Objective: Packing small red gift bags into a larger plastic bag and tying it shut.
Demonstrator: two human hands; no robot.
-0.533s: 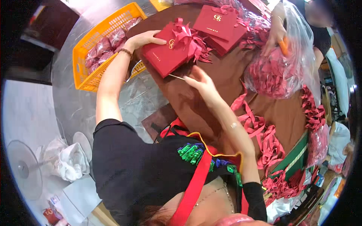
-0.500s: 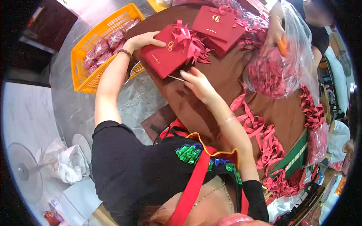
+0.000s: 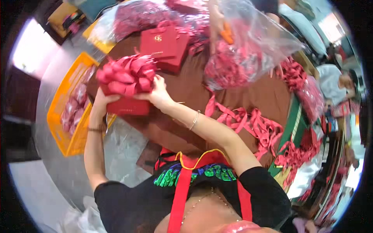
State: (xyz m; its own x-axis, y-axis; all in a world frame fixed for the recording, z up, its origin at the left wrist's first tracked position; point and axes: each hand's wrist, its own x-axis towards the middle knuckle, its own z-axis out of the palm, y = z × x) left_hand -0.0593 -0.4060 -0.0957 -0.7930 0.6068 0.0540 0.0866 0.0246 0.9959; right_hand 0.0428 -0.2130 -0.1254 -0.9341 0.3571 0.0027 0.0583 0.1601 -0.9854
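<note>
Brown-clothed table (image 3: pixel 184 91), orange crate (image 3: pixel 58 101) at left | at table's left edge, I see left hand (image 3: pixel 102 100) and right hand (image 3: pixel 160 94) clamped on red bags (image 3: pixel 128 108) | done, I judge: ribbon loops (image 3: pixel 130 73) top these; farther bags (image 3: pixel 158 43) stacked | left: loose ribbons (image 3: pixel 268 133) lie apart; further bags, can't tell

Pink ribbons (image 3: pixel 126 75) hide the tops of the held red bags (image 3: pixel 128 108). Most fingers on the left hand (image 3: pixel 102 98) are hidden. A thin stick (image 3: pixel 180 103) is too small to tell. The top edge cuts off the clear bag (image 3: pixel 268 37).
</note>
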